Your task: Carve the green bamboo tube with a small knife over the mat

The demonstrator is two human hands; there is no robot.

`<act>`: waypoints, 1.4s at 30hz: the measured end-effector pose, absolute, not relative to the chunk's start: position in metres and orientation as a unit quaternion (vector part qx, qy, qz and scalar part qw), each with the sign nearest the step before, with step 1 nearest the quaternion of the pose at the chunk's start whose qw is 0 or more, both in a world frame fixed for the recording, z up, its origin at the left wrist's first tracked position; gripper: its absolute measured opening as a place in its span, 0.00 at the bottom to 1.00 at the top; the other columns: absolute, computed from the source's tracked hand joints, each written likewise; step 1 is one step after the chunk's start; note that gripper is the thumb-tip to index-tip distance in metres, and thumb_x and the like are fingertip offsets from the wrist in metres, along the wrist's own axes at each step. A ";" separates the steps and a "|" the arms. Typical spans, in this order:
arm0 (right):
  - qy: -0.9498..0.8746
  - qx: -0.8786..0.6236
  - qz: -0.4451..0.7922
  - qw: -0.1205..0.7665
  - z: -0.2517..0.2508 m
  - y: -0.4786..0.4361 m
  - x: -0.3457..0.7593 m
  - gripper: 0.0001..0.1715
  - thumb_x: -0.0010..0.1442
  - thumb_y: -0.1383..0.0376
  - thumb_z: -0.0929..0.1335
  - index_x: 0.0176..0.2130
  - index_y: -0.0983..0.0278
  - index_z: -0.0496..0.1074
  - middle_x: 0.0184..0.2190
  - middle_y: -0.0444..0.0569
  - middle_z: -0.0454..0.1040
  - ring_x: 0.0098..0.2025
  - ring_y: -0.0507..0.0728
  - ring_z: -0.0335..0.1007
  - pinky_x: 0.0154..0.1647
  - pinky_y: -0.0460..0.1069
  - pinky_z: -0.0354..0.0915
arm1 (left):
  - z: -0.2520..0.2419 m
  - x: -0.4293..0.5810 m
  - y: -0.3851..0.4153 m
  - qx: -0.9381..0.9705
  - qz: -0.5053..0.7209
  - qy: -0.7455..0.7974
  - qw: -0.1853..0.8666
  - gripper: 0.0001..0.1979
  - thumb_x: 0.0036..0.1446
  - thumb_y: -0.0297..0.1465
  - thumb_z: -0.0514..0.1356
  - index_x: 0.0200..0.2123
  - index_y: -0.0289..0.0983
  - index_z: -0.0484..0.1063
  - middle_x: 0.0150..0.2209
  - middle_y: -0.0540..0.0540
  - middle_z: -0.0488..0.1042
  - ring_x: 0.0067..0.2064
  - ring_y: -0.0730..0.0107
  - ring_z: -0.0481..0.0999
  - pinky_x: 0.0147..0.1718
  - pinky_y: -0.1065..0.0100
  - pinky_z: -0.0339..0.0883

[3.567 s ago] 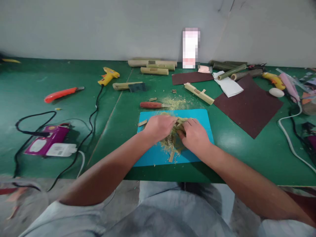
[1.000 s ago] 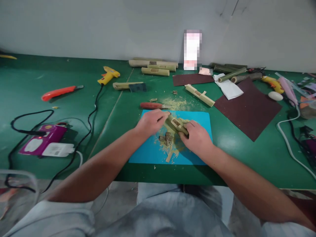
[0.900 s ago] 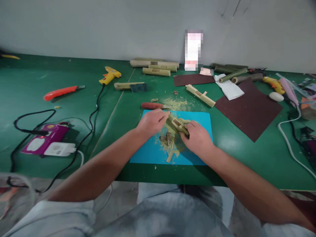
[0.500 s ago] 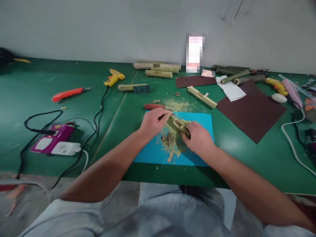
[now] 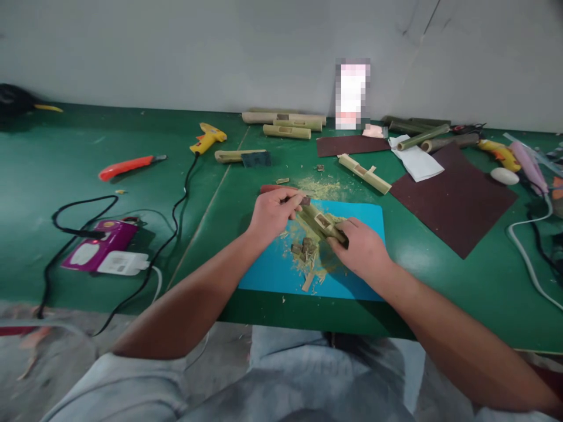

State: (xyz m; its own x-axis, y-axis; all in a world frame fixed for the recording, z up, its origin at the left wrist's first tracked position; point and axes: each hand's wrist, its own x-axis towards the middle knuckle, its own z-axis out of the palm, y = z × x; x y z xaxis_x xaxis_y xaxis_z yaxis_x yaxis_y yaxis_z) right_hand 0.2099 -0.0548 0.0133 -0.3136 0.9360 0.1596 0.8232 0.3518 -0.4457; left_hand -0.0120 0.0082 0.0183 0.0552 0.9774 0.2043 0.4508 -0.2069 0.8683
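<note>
A green bamboo tube (image 5: 315,215) with a rectangular opening cut in its side slants over the blue mat (image 5: 272,275). My right hand (image 5: 363,249) is closed round its near right end. At the tube's far left end, my left hand (image 5: 275,212) pinches a small dark brown piece (image 5: 305,201) that looks like folded sandpaper. Whether that piece touches the tube is hard to see. Small brown folded pieces (image 5: 307,245) and pale shavings lie on the mat below the tube. Behind my left hand, a red-handled tool (image 5: 275,188) is partly hidden.
Cut bamboo pieces (image 5: 287,132) lie by the wall, and another (image 5: 364,174) lies beyond the mat. Brown sheets (image 5: 457,205) spread out at right. Farther left are a yellow glue gun (image 5: 207,138), a red cutter (image 5: 127,168) and a purple power strip (image 5: 103,243) with cables.
The view has shifted slightly. My left hand has drawn back a little from the tube's end, and the brown piece in its fingers shows more clearly. My right hand keeps its hold.
</note>
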 end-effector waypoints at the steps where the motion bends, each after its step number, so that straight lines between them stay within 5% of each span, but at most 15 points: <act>1: -0.796 -0.553 0.146 0.197 0.014 -0.055 0.211 0.06 0.62 0.61 0.67 0.37 0.62 0.72 0.36 0.51 0.72 0.39 0.59 0.67 0.35 0.52 0.60 | 0.018 -0.012 0.009 0.654 0.423 0.544 0.311 0.11 0.62 0.36 0.61 0.37 0.35 0.79 0.27 0.48 0.77 0.22 0.76 0.72 0.21 0.73 0.66; 7: -0.791 -0.560 0.140 0.202 0.015 -0.057 0.216 0.09 0.62 0.60 0.68 0.41 0.62 0.73 0.39 0.52 0.75 0.42 0.61 0.69 0.39 0.53 0.62 | 0.021 -0.011 0.009 0.662 0.393 0.552 0.319 0.12 0.64 0.36 0.58 0.38 0.35 0.79 0.20 0.51 0.72 0.18 0.77 0.66 0.18 0.73 0.61; 13: -0.791 -0.562 0.140 0.199 0.016 -0.057 0.217 0.11 0.63 0.59 0.67 0.42 0.62 0.74 0.38 0.52 0.76 0.43 0.61 0.70 0.40 0.53 0.63 | 0.020 -0.013 0.008 0.674 0.374 0.522 0.366 0.14 0.61 0.36 0.61 0.45 0.34 0.78 0.26 0.48 0.77 0.23 0.75 0.72 0.23 0.73 0.67; 24: -0.788 -0.564 0.157 0.192 0.019 -0.057 0.216 0.09 0.63 0.59 0.68 0.40 0.62 0.74 0.39 0.53 0.76 0.44 0.62 0.70 0.41 0.54 0.63 | 0.013 -0.015 0.009 0.703 0.406 0.510 0.284 0.07 0.56 0.34 0.66 0.33 0.35 0.76 0.23 0.51 0.72 0.23 0.77 0.67 0.22 0.74 0.60; 35: -0.791 -0.560 0.144 0.201 0.015 -0.056 0.218 0.08 0.62 0.60 0.67 0.39 0.61 0.73 0.39 0.52 0.76 0.43 0.62 0.69 0.40 0.54 0.62 | 0.022 -0.022 0.012 0.850 0.347 0.386 0.093 0.06 0.63 0.30 0.59 0.38 0.36 0.76 0.43 0.42 0.78 0.48 0.62 0.77 0.47 0.61 0.73; 42: -0.792 -0.563 0.144 0.186 0.018 -0.056 0.218 0.08 0.62 0.60 0.67 0.38 0.62 0.73 0.38 0.53 0.76 0.42 0.62 0.69 0.40 0.54 0.62 | 0.018 -0.015 0.005 0.746 0.440 0.474 0.160 0.09 0.60 0.29 0.62 0.44 0.37 0.76 0.36 0.48 0.78 0.32 0.73 0.76 0.34 0.71 0.72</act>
State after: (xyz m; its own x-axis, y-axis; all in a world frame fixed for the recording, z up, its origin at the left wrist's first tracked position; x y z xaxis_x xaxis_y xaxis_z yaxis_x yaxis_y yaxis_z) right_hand 0.2176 -0.0561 0.0180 -0.2956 0.9461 0.1326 0.8386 0.3235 -0.4384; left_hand -0.0152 0.0046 0.0177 0.1640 0.8477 0.5044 0.5654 -0.4998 0.6561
